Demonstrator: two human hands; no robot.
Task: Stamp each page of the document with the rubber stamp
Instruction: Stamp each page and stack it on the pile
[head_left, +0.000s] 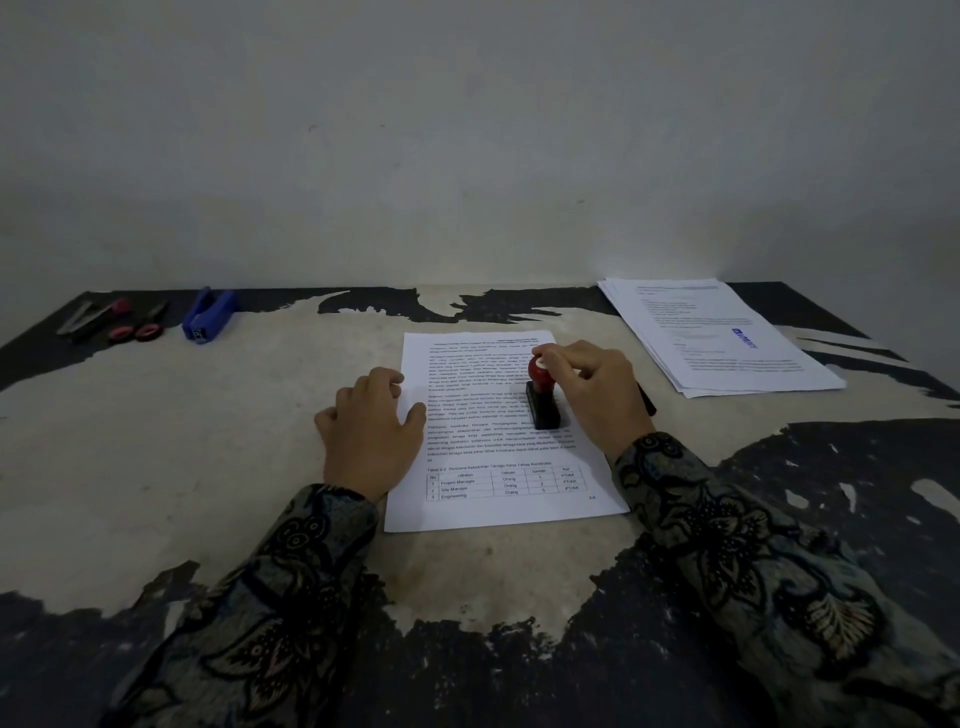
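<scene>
Squarely at the middle of a worn desk (218, 467), its dark coating peeled away over a pale patch, a person's right hand (597, 395) grips the red handle of a rubber stamp (541, 395), fingers curled round the knob, with the stamp's black base set down on the right half of a printed page (498, 499). That page, a sheet of dense text with a small table near its bottom, lies flat and well back from the near edge of the desk. The left hand (371, 431) rests on the sheet's left edge, fingers loosely bent and holding nothing, part of the palm lying on the bare desk beside the paper. Both forearms wear dark sleeves (727, 525) patterned with flowers. Toward the far right corner of the desk sits a fanned stack of pages (727, 338), its top sheet showing a blue stamp mark (744, 338) on its right side. A dark object shows just behind the right hand, too hidden to identify. Along the far edge toward the left corner lie a blue stapler (208, 314) and, farther left, scissors with red handles (136, 325) beside a grey and red tool (91, 317) whose kind cannot be made out. A plain pale wall (467, 130) rises behind the desk.
</scene>
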